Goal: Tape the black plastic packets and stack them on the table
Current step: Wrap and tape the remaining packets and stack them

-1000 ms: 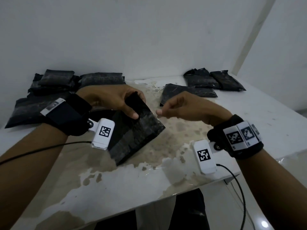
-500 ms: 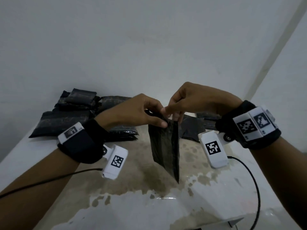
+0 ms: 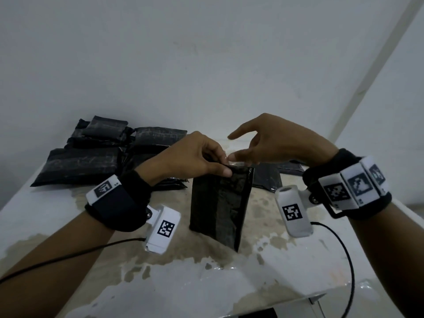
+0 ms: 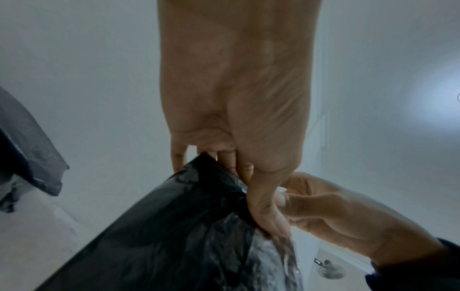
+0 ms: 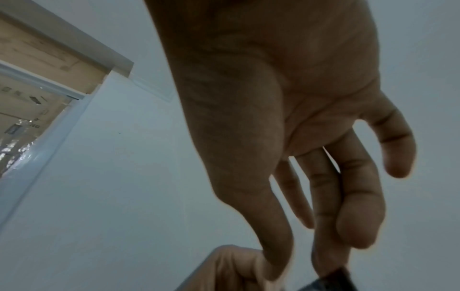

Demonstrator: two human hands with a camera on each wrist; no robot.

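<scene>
One packet (image 3: 220,203) stood upright near the middle of the desk (image 3: 286,271) in the head view, its lower edge on the stained top. The left hand (image 3: 192,157) pinched its folded top edge between thumb and fingers. The right hand (image 3: 270,143) hovered just beside that edge, forefinger stretched out and thumb near the fold; it may have held a bit of clear tape, but that was too faint to tell. I judged the sealing step to be in hand, and the next move called for pressing tape flat across the fold. Other packets lay heaped at the far left corner (image 3: 91,154), and a few more lay flat at the far right (image 3: 268,180).

From the left wrist, the left hand's fingers (image 4: 263,212) clamped the crinkled black plastic (image 4: 174,226), with the right hand's fingertips (image 4: 293,198) touching them.

From the right wrist, the right hand's fingers (image 5: 358,206) hung loosely spread, gripping nothing plainly visible. What the packets contained was hidden.
</scene>
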